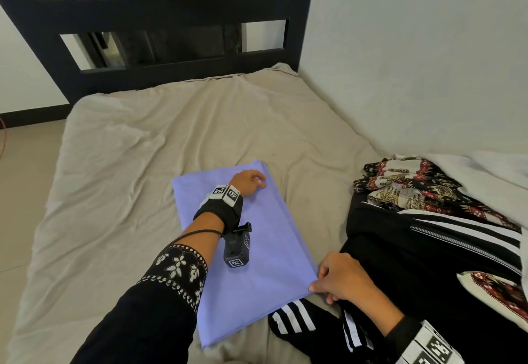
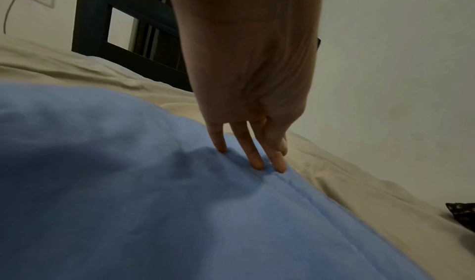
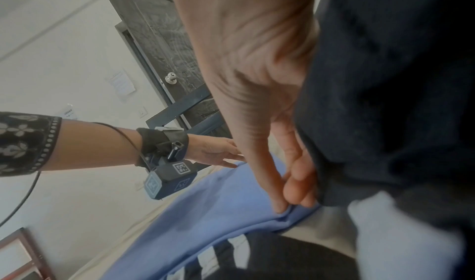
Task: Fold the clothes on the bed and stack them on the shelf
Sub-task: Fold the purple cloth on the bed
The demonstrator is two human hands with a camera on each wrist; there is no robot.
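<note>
- My left hand [image 1: 249, 183] lay flat on the far right corner of the folded blue cloth [image 1: 257, 263], fingers [image 2: 253, 158] straight and pressing its edge into the bed [image 1: 128, 163].
- My right hand [image 1: 340, 278] pinched the cloth's near right corner between thumb and fingertips [image 3: 280, 207] (the fabric bunched slightly there).
- The cloth rested as a long rectangle in the middle of the beige sheet, angled toward the dark bed frame [image 1: 171, 12].
- Just right of it lay a black garment with white stripes [image 1: 428, 249], one striped part touching the cloth's near edge.
- A patterned garment [image 1: 405, 186] sat beyond the black one, near the wall.
</note>
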